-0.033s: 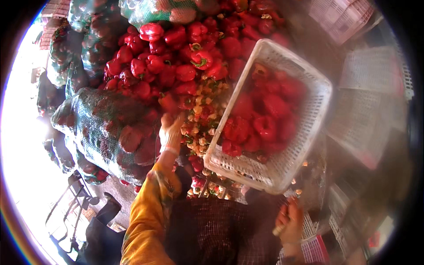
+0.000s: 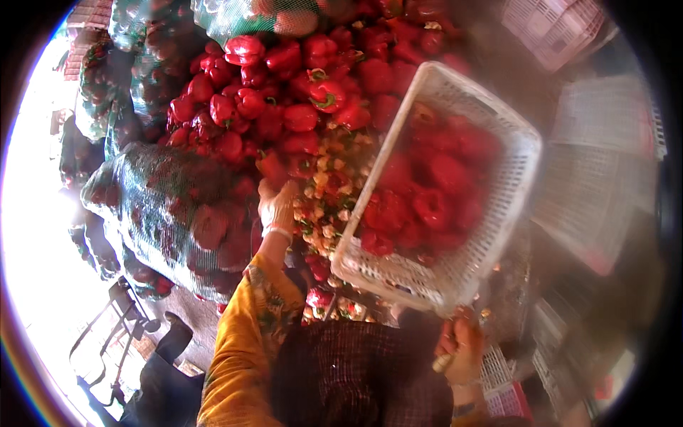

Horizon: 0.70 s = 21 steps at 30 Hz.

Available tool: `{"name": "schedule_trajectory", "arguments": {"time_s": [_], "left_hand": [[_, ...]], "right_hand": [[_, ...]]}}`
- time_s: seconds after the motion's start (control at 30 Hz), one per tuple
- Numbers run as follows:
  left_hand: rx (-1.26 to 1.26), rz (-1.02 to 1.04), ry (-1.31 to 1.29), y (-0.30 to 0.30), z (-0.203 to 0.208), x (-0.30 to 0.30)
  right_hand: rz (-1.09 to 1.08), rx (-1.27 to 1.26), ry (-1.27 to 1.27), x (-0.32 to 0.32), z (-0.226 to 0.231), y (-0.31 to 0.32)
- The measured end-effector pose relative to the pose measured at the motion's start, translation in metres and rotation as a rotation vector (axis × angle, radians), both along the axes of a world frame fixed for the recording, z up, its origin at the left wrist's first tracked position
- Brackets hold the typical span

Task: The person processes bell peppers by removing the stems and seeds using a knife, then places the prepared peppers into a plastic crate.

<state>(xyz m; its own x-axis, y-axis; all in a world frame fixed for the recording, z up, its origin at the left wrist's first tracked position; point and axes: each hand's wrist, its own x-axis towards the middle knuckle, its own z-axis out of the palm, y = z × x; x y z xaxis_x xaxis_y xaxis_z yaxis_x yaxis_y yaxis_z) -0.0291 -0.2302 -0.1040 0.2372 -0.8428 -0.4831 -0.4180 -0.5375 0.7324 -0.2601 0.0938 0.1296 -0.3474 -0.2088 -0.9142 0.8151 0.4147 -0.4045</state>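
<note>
My left hand (image 2: 276, 210), in a pale glove, reaches to the edge of the pepper heap. Its fingers are closed about the lower end of a red bell pepper (image 2: 271, 168). My right hand (image 2: 464, 349) is low on the right, below the crate's near corner. Its curled fingers grip a short tool with a pale handle (image 2: 442, 363); the rest of the tool is hidden. A white plastic crate (image 2: 523, 153) stands at an angle before me, with several red bell peppers (image 2: 430, 203) inside, blurred by haze. Left of it, more red bell peppers (image 2: 300, 117) are heaped.
Cut pepper tops and cores (image 2: 329, 167) lie between the heap and the crate. Filled green mesh sacks (image 2: 167, 206) line the left. Pale crates (image 2: 594, 164) are at the right, a pink crate (image 2: 551, 28) far right. A hand truck (image 2: 128, 313) stands lower left.
My right hand has risen slightly toward the crate's near corner. My left hand and the crate have shifted only a little in view.
</note>
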Motion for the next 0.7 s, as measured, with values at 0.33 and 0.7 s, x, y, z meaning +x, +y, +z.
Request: {"name": "schedule_trajectory", "arguments": {"time_s": [0.33, 0.7], "left_hand": [[-0.044, 0.152, -0.357, -0.067, -0.096, -0.017], [-0.066, 0.324, 1.385, 0.001, -0.034, -0.043]], "right_hand": [[0.27, 0.161, -0.01, 0.01, -0.105, -0.04], [0.5, -0.202, 0.287, -0.018, -0.138, -0.069]]}}
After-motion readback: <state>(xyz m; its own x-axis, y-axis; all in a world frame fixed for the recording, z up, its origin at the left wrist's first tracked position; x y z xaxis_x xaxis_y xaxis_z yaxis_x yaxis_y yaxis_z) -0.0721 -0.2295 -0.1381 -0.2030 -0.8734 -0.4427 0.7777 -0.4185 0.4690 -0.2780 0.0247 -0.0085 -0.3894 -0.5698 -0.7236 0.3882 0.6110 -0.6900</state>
